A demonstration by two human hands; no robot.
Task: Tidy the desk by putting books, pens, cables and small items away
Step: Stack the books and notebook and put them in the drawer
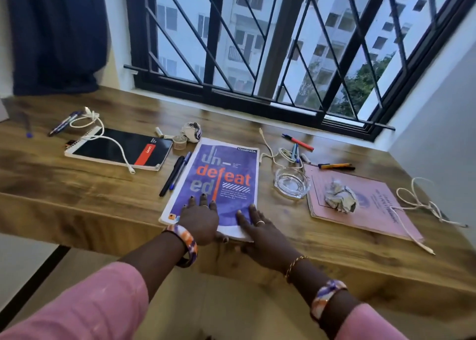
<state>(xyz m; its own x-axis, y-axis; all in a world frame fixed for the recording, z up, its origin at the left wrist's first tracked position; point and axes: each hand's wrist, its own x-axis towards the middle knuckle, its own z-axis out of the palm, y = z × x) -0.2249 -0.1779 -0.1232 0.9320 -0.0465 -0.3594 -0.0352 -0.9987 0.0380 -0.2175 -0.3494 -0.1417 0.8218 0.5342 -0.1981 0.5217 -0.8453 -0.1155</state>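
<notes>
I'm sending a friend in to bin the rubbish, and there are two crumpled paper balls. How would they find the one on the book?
Start at the wooden desk under the barred window and go to its right end, where a pink exercise book lies flat. The crumpled paper ball sits on its cover, just right of the glass ashtray. The other ball lies on bare wood farther back.

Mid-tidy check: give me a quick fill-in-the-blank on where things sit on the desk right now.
1. Both the left hand and the right hand rest on the ____ notebook.
2. The crumpled paper ball lies on the ____ exercise book.
3. A white cable trails across the ____ spiral notebook.
4. The glass ashtray sits between the purple notebook and the ____ exercise book.

Missing words: purple; pink; black; pink
</notes>
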